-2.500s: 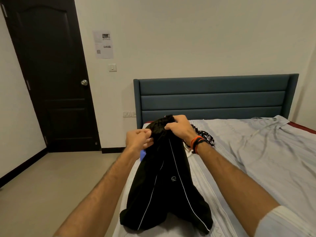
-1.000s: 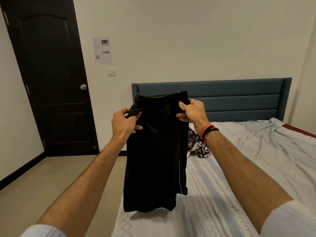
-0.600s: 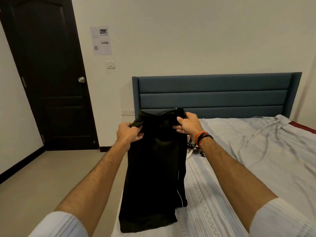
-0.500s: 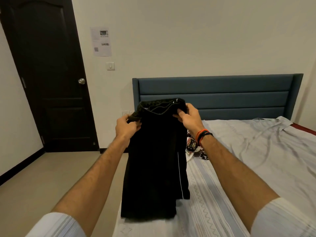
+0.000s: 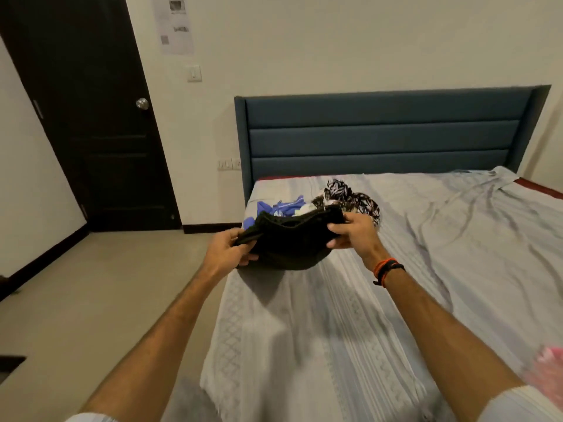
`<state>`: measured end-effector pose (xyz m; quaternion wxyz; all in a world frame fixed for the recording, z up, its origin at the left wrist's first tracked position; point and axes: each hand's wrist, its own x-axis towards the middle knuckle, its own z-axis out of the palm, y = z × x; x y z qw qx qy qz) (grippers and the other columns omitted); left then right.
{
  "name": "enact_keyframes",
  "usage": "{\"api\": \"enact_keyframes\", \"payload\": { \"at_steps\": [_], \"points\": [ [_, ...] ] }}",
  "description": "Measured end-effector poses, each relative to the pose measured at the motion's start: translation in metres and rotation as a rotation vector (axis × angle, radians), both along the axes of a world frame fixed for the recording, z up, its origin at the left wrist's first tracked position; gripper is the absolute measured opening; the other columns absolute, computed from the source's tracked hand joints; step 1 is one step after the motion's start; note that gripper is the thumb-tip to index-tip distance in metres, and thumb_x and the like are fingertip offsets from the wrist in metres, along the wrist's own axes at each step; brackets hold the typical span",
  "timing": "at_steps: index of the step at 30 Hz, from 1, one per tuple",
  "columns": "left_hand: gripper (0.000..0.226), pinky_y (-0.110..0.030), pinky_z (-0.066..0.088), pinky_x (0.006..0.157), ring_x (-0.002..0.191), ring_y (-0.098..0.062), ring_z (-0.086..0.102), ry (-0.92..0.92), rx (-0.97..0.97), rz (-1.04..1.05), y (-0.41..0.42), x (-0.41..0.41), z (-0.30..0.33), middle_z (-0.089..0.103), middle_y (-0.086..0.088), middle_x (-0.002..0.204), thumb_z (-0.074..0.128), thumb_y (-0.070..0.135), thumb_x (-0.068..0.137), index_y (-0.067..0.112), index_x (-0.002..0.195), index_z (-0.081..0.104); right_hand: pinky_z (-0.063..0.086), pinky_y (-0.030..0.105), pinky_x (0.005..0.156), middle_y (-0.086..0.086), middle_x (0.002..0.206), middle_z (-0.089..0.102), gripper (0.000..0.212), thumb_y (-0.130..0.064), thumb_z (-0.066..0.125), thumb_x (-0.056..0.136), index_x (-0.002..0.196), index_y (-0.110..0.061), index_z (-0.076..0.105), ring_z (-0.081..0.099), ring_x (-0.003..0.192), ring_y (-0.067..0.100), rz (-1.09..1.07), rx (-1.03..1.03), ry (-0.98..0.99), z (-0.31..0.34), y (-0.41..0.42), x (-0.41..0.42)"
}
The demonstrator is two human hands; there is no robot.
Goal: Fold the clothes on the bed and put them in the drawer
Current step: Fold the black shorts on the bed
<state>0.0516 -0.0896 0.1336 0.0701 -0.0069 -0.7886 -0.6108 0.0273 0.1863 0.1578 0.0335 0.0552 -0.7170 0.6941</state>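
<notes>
Black shorts (image 5: 289,242) hang bunched just above the near-left part of the bed (image 5: 335,330). My left hand (image 5: 227,254) grips the waistband's left end and my right hand (image 5: 355,236) pinches its right end. Behind them on the sheet lie a blue garment (image 5: 281,207), a white piece and a black-and-white patterned garment (image 5: 350,196) in a loose pile. No drawer is in view.
A blue padded headboard (image 5: 384,132) stands against the far wall. A dark door (image 5: 91,117) is shut at the left, with bare floor (image 5: 76,300) beside the bed. Something pink (image 5: 551,363) shows blurred at the right edge. The grey sheet is rumpled at the right.
The shorts hung full length from both hands at chest height. Now both hands have come down toward the bed and the shorts are bunched low over the sheet.
</notes>
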Motion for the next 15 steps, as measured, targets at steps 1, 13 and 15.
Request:
{"api": "enact_keyframes", "payload": {
  "at_steps": [1, 13, 15],
  "points": [
    [0.011, -0.024, 0.052, 0.054, 0.057, -0.010, 0.070, -0.047, -0.036, -0.013, -0.001, 0.005, -0.013, 0.068, -0.012, 0.089, 0.060, 0.004, 0.095, 0.013, 0.093, 0.063, 0.057, 0.026, 0.051, 0.009, 0.072, 0.069, 0.018, 0.002, 0.065, 0.087, 0.104, 0.000, 0.068, 0.063, 0.045, 0.019, -0.003, 0.056, -0.037, -0.012, 0.004, 0.004],
    [0.010, -0.020, 0.046, 0.047, 0.065, -0.019, 0.072, -0.349, -0.126, -0.038, 0.002, 0.069, -0.117, 0.070, -0.005, 0.085, 0.065, 0.016, 0.094, 0.008, 0.100, 0.065, 0.052, 0.028, 0.052, 0.014, 0.071, 0.067, 0.009, -0.012, 0.069, 0.086, 0.086, -0.004, 0.070, 0.059, 0.045, 0.018, 0.005, 0.296, -0.253, -0.116, 0.012, 0.052],
    [0.010, -0.020, 0.045, 0.047, 0.064, -0.020, 0.072, -0.354, -0.108, -0.011, 0.002, 0.066, -0.121, 0.071, -0.005, 0.086, 0.066, 0.018, 0.094, 0.010, 0.100, 0.065, 0.052, 0.028, 0.054, 0.014, 0.072, 0.068, 0.011, -0.015, 0.069, 0.088, 0.088, -0.005, 0.070, 0.060, 0.046, 0.018, 0.003, 0.300, -0.257, -0.121, 0.011, 0.048]
  ]
}}
